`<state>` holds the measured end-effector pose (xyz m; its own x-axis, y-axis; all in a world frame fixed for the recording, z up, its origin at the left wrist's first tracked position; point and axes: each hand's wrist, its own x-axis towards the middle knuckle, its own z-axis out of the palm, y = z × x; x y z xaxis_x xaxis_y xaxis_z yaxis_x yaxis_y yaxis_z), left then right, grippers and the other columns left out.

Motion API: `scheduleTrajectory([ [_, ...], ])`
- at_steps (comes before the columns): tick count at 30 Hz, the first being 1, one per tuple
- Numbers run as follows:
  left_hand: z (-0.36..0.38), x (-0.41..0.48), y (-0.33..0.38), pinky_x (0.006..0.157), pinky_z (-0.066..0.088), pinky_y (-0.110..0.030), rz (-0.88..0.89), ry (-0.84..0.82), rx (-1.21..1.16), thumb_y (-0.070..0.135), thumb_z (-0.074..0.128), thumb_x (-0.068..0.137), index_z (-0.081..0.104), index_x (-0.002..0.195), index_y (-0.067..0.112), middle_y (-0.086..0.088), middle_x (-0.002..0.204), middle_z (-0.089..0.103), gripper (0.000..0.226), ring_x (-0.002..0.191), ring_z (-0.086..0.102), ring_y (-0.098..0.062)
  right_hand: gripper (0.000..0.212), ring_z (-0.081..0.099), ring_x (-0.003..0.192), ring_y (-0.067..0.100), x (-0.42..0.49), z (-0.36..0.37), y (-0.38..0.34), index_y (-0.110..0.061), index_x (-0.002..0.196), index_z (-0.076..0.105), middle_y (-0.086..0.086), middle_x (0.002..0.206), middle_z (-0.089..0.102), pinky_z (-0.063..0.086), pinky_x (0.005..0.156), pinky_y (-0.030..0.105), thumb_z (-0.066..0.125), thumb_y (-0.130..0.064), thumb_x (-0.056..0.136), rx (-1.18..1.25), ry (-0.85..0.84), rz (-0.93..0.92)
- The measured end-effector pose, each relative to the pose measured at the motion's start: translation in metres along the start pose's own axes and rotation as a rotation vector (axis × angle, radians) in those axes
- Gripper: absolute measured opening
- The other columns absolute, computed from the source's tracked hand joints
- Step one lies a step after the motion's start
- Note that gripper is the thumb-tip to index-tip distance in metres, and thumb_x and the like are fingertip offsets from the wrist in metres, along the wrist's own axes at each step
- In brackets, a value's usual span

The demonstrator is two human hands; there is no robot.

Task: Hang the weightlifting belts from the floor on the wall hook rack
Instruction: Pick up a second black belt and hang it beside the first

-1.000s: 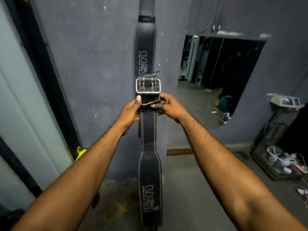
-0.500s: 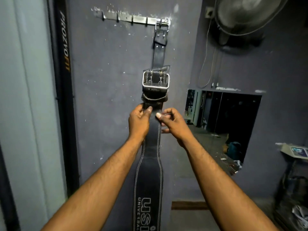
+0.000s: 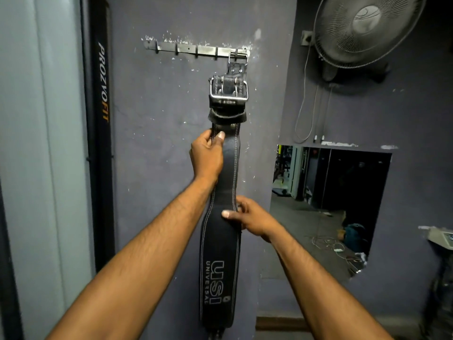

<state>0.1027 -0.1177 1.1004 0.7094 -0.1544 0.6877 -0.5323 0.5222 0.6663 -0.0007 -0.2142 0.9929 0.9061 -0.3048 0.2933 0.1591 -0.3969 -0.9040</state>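
Left hand (image 3: 207,158) raised, gripping belt (image 3: 221,253) | right hand (image 3: 250,218) pinching lower

Dim room with scuffed purple-grey walls (image 3: 157,148), a dusty wall fan (image 3: 365,28) up top right, a mirror (image 3: 326,202) below it, pale panelling (image 3: 36,143) on the left.

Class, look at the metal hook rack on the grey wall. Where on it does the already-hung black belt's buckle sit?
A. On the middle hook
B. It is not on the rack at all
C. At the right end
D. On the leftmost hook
C: the silver buckle of the hung black leather belt is caught at the right end of the metal hook rack, while the hooks to its left are bare.
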Motion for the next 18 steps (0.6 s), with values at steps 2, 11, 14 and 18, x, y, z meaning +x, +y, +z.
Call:
scheduleTrajectory([
  [2, 0.006, 0.009, 0.01, 0.08, 0.057, -0.051, 0.026, -0.003, 0.01, 0.027, 0.063, 0.088, 0.069, 0.085, 0.023, -0.009, 0.084, 0.074, 0.008, 0.075, 0.061, -0.014, 0.032, 0.069, 0.112, 0.022, -0.002, 0.002, 0.007, -0.006, 0.128, 0.06, 0.009, 0.12, 0.072, 0.056, 0.098, 0.038, 0.064, -0.012, 0.097, -0.037, 0.065, -0.081],
  [11, 0.02, 0.021, 0.031, 0.075, 0.058, -0.042, 0.088, 0.028, 0.039, 0.029, 0.063, 0.09, 0.067, 0.082, 0.024, 0.003, 0.08, 0.068, 0.01, 0.073, 0.058, -0.011, 0.038, 0.07, 0.111, 0.026, -0.02, -0.009, -0.002, -0.016, 0.131, 0.056, 0.006, 0.121, 0.073, 0.062, 0.079, 0.034, 0.068, -0.018, 0.095, 0.066, 0.005, 0.001],
  [14, 0.02, 0.025, 0.036, 0.07, 0.051, -0.032, 0.089, 0.037, 0.044, 0.028, 0.064, 0.091, 0.066, 0.082, 0.026, 0.001, 0.079, 0.068, 0.01, 0.073, 0.057, -0.01, 0.036, 0.07, 0.112, 0.023, -0.02, 0.0, 0.012, -0.01, 0.131, 0.059, 0.009, 0.124, 0.072, 0.058, 0.094, 0.037, 0.066, -0.008, 0.095, 0.096, 0.109, -0.094],
  [18, 0.017, 0.029, 0.032, 0.066, 0.043, -0.029, 0.064, 0.063, 0.063, 0.037, 0.062, 0.086, 0.063, 0.082, 0.006, 0.002, 0.074, 0.059, 0.031, 0.069, 0.051, -0.01, 0.037, 0.071, 0.11, 0.019, -0.021, 0.006, 0.011, -0.011, 0.131, 0.059, 0.007, 0.122, 0.073, 0.056, 0.097, 0.035, 0.066, -0.01, 0.095, 0.081, 0.167, -0.14],
])
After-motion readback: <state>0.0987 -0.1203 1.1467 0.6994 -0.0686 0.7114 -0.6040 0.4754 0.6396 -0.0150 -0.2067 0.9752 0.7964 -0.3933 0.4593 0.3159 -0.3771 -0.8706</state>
